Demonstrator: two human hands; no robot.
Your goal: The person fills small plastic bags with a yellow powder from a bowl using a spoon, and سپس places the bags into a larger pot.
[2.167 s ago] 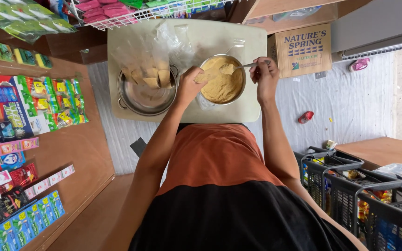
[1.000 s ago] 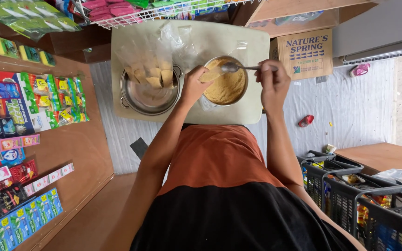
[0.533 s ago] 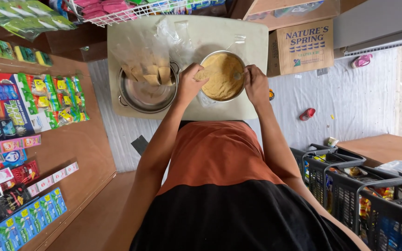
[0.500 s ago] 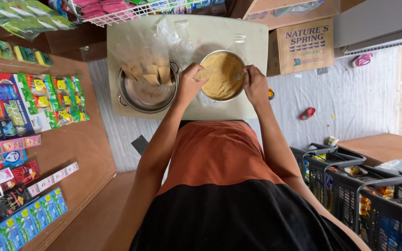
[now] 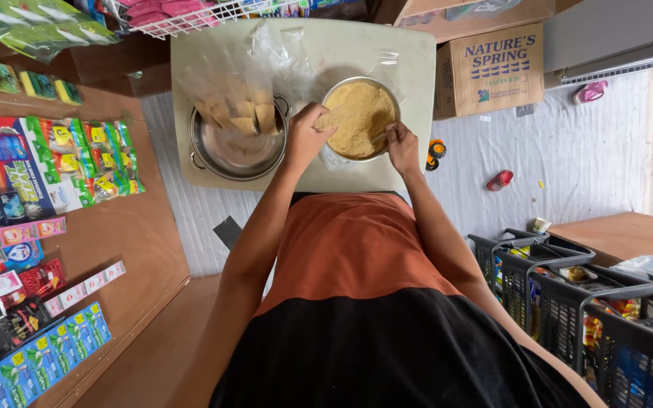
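Both hands have drawn in over the metal bowl [image 5: 359, 119] of yellow-brown crumbs since the earlier frames, when the right hand [image 5: 402, 146] held a spoon out at the bowl's far edge; no spoon shows now. A person in an orange and black shirt stands at a pale worktop [image 5: 410, 60]. The left hand [image 5: 307, 136] has its fingers closed on a pale flat piece [image 5: 332, 119] held over the crumbs, while the right hand's fingers are pinched together at the bowl's near rim, on what cannot be told. The bowl sits near the middle of the worktop, just beside a steel pot [image 5: 237, 149] with a clear plastic bag [image 5: 230, 83] of tan pieces resting in it. A cardboard box [image 5: 490, 68] stands beside the worktop, with black baskets [image 5: 568, 291] lower down.
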